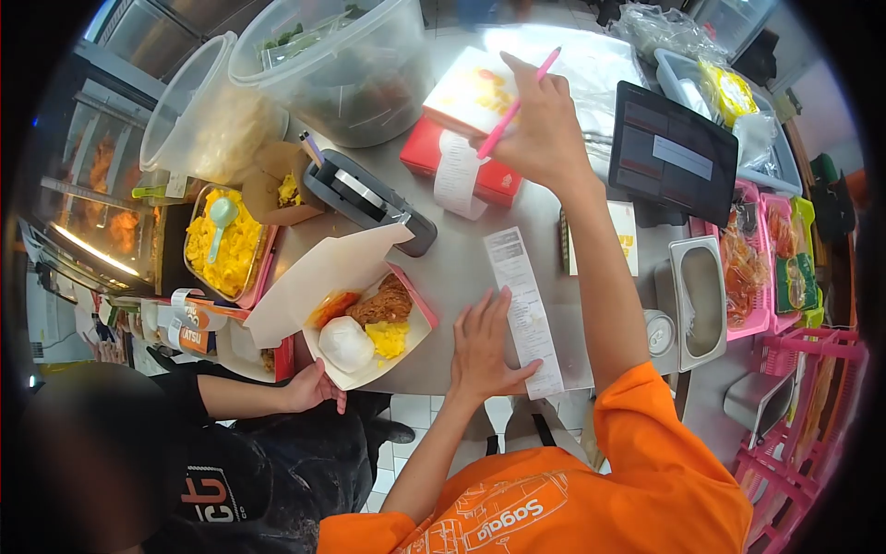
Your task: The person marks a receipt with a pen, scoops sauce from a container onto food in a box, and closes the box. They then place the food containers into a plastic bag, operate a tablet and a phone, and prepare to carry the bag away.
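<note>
My right hand [544, 125] grips a pink pen [517, 106] over a white box [471, 88] with yellow print. That box rests on a red box [420, 152], from which a curled paper receipt [457, 175] hangs. My left hand [484, 346] lies flat on the counter with fingers spread, at the edge of a long printed receipt [528, 314]. Left of it stands an open meal box [378, 369] holding a white rice mound [346, 344], fried chicken [386, 303] and yellow scrambled egg [388, 339]. A co-worker's hand [314, 388] is beside this box.
A tape dispenser [378, 203] and an egg tray [223, 245] with a scoop stand left. Large clear tubs [337, 74] are behind. A tablet [674, 152], a metal container [697, 305], a can [657, 332] and pink baskets [743, 263] occupy the right.
</note>
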Demonstrator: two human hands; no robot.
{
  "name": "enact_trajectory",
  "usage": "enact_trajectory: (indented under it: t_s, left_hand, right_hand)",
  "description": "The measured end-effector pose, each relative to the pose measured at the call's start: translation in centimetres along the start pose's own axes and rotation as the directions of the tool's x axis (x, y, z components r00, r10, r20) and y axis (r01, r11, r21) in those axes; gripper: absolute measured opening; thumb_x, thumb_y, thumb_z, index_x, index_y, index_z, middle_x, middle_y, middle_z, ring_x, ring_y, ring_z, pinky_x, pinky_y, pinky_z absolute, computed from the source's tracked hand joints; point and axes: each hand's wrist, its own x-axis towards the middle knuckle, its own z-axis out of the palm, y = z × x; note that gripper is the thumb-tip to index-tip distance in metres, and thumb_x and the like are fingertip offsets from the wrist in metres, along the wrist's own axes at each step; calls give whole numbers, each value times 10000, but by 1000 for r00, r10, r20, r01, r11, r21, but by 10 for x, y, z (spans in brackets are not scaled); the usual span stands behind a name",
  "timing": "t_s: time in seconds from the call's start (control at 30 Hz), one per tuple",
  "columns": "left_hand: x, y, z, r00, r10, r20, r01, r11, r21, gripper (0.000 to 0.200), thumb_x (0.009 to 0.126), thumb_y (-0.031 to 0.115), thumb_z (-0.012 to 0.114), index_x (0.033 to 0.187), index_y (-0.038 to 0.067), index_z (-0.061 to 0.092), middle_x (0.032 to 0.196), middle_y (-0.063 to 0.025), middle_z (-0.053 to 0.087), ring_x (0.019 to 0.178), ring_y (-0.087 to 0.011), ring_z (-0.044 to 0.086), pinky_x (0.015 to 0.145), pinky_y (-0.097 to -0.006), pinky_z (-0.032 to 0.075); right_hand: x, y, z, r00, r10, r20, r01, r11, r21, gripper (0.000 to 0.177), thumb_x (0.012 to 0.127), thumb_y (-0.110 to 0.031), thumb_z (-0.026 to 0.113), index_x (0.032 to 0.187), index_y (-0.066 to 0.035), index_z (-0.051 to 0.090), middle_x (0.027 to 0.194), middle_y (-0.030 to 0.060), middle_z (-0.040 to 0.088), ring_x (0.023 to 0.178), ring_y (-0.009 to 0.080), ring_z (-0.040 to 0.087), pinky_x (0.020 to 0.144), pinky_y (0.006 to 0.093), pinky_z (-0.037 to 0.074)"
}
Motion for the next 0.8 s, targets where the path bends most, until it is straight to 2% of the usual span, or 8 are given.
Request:
enact_trajectory:
  t_s: [0.13, 0.2, 0.23, 0.33, 0.47, 0.53, 0.67, 0.8]
  left_hand:
    - [1, -1, 3, 1000, -1, -9, 1, 1000, 11, 1069, 555, 463, 801, 1396, 25, 306, 1420, -115, 385, 1307, -301, 345, 1052, -482, 229]
    - [-1, -3, 5, 1000, 21, -17, -20, 999, 27, 1057, 568, 485, 788, 1392, 25, 312, 1420, -113, 385, 1302, -305, 348, 1053, -484, 228]
    - [-5, -3, 5, 1000, -5, -21, 6, 999, 37, 1057, 568, 485, 788, 1392, 25, 312, 1420, -113, 385, 1302, -305, 348, 1053, -484, 228]
    - [-3, -7, 3, 1000, 19, -21, -18, 1000, 24, 1036, 580, 502, 775, 1385, 30, 325, 1423, -109, 382, 1300, -309, 350, 1054, -485, 231]
    - [-1, -1, 2, 1000, -3, -27, 4, 1000, 19, 1013, 595, 511, 764, 1378, 32, 335, 1423, -106, 386, 1298, -313, 350, 1047, -479, 244]
    - [-4, -2, 6, 999, -11, -36, 12, 1000, 21, 1018, 598, 499, 771, 1385, 29, 326, 1422, -107, 388, 1296, -314, 352, 1034, -476, 256]
    - [-1, -6, 12, 996, 0, -87, 1, 1000, 12, 1067, 562, 472, 809, 1398, 31, 313, 1432, -107, 380, 1298, -308, 355, 1022, -466, 269]
    - [-1, -5, 10, 998, -39, -40, 40, 999, 17, 1100, 527, 475, 826, 1397, 35, 317, 1445, -104, 368, 1305, -300, 352, 1028, -453, 268]
  right_hand:
    - [-1, -2, 1, 989, 79, 121, -91, 991, 96, 1009, 511, -336, 862, 1364, -89, 384, 1220, 232, 518, 1156, 410, 425, 979, 514, 364]
    - [-12, -3, 5, 961, 96, 258, -52, 984, -173, 1088, 486, -399, 870, 1403, -143, 342, 1392, 228, 392, 1289, 433, 304, 1022, 646, 247]
    - [-18, -4, 2, 942, 96, 321, -60, 991, -119, 1140, 464, -447, 870, 1423, -180, 313, 1482, 208, 272, 1361, 440, 186, 1004, 739, 121]
    - [-37, -27, -35, 989, -99, 105, 77, 977, 196, 907, 553, -393, 850, 1319, -98, 462, 1340, 226, 467, 1291, 423, 362, 1020, 609, 295]
    - [-99, -45, -77, 994, -90, -63, 109, 882, 458, 679, 749, -474, 715, 1207, -16, 510, 1147, 236, 588, 1057, 362, 580, 904, 448, 452]
    - [-151, -54, -79, 969, 234, 75, -132, 242, 961, 598, 879, -537, 508, 1129, 6, 495, 1037, 224, 628, 807, 285, 626, 797, 416, 495]
    - [-248, -44, -78, 786, 491, 376, -593, 427, 683, 618, 910, -572, 380, 1130, -1, 471, 841, 122, 554, 755, 201, 593, 745, 341, 483]
    - [-277, -36, -85, 730, 508, 458, -682, 587, 437, 291, 961, -218, 408, 965, 29, 560, 878, 113, 548, 774, 173, 580, 716, 292, 471]
